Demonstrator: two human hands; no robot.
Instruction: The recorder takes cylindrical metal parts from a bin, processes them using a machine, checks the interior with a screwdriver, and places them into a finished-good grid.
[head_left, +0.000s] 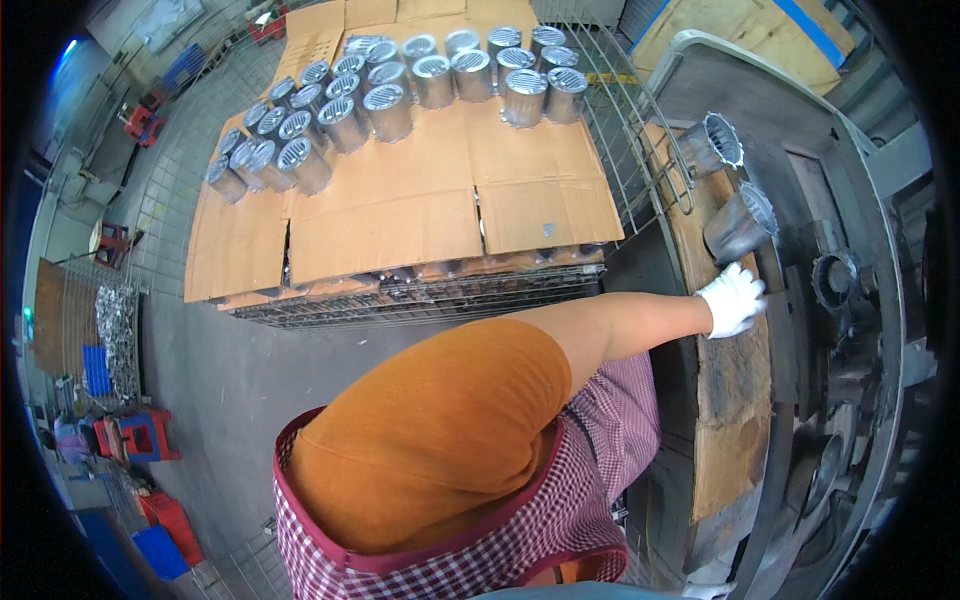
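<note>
My left hand (733,300), in a white glove, reaches right over a worn wooden board (733,375). Its fingers look spread, with nothing visible in them. Just beyond the fingertips a silvery metal cylinder with a jagged rim (738,226) leans on its side; whether they touch I cannot tell. Farther back lies a second such cylinder (708,146). Of my right hand (708,590) only a sliver of white glove shows at the lower edge, its fingers hidden.
Many metal cylinders with slotted tops (388,112) stand on cardboard (380,215) over a wire cage (430,300). A grey metal machine frame (868,170) surrounds dark round tooling (835,280) at right. Red and blue stools (145,436) stand at far left.
</note>
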